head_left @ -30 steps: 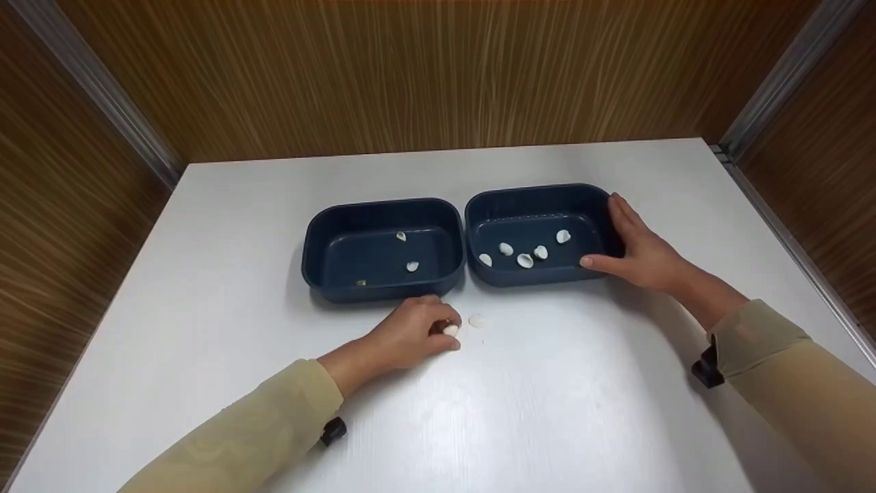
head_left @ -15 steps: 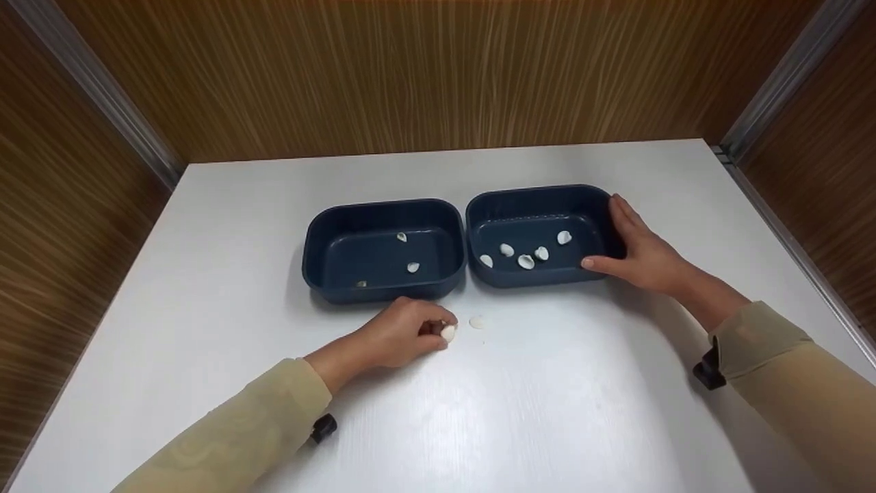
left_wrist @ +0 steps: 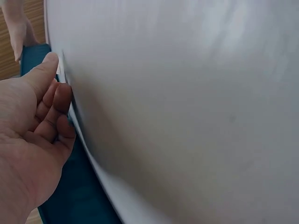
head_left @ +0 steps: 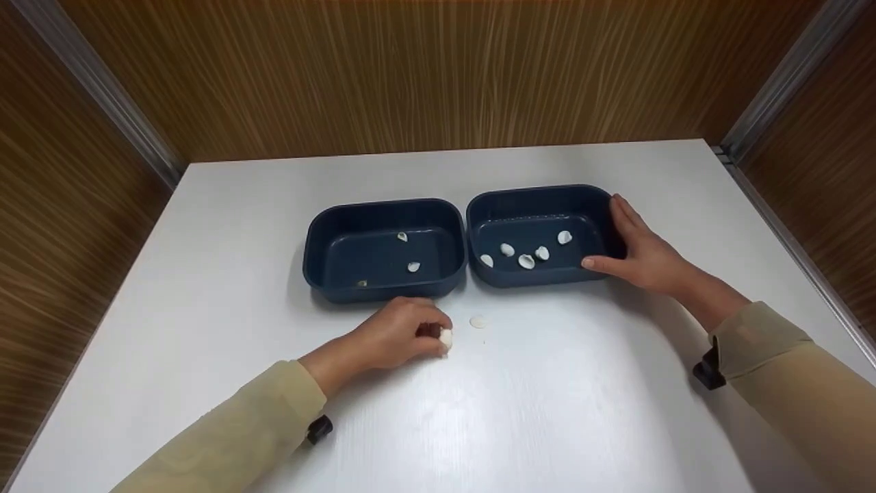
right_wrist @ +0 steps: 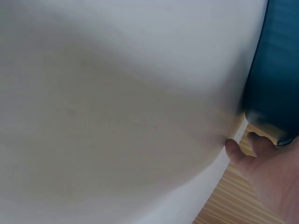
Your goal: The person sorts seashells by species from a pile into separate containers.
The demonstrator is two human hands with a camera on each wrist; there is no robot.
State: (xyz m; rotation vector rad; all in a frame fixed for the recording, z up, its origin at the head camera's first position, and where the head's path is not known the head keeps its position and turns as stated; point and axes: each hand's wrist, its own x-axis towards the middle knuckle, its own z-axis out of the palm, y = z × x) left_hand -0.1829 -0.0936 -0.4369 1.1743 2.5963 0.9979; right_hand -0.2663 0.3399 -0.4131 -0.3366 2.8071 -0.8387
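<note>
My left hand (head_left: pixel 400 333) is just in front of the left blue box (head_left: pixel 383 293). Between its thumb and fingertips it pinches a small white shell (head_left: pixel 445 338), low over the table; in the left wrist view the thumb and curled fingers show, but the shell is hardly visible. A flat, pale oval piece (head_left: pixel 478 322) lies to the right of these fingertips. At the right end of the right blue box (head_left: pixel 540 277), my right hand (head_left: pixel 650 257) rests against the corner, its thumb along the front rim and its fingers extended along the side wall.
Several white shell halves (head_left: pixel 526 261) lie in the right box. The left box holds a white shell (head_left: pixel 413 267) and two small darker bits. Both boxes stand side by side on a white table (head_left: pixel 534 411), with wood-patterned panels (head_left: pixel 438 75) behind and at the sides.
My left hand has drawn slightly left, away from the flat oval piece, with the white shell still pinched, and the shell has turned in the fingertips. The right hand keeps its place.
</note>
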